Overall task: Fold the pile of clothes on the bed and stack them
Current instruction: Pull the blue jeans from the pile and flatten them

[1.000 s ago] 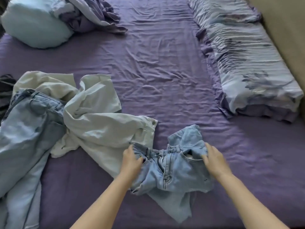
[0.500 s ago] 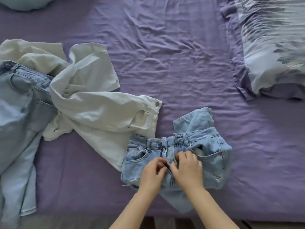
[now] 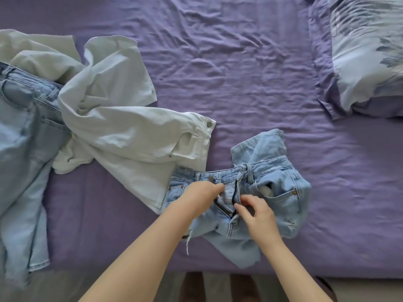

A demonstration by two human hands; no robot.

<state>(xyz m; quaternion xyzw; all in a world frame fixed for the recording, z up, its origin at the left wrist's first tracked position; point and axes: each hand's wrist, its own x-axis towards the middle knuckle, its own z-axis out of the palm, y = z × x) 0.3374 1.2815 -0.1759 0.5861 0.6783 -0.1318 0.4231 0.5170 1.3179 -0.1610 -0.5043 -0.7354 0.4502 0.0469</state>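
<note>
I am working at the fly of the denim shorts (image 3: 277, 192), which are lying crumpled on the purple bed sheet (image 3: 239, 83) directly under both hands, near the bed's edge. My left hand (image 3: 199, 198) is gripping the left flap of the open fly, fingers curled into the denim, holding it taut so the zipper (image 3: 224, 210) stays exposed. My right hand (image 3: 259, 216) is pinching at the zipper's lower end; I cannot tell whether the pull tab itself is between the fingertips. Judgement: I am closing the fly so the shorts lie flat before folding.

Just left of my left grip, touching the shorts' waistband, the white jeans (image 3: 130, 131) are lying unfolded. Further left, the light blue jeans (image 3: 24, 149) are sprawling, one leg hanging off the bed. No stack yet, so the task is at an early stage. Far right of my right grip, a patterned pillow (image 3: 366, 62) is resting.
</note>
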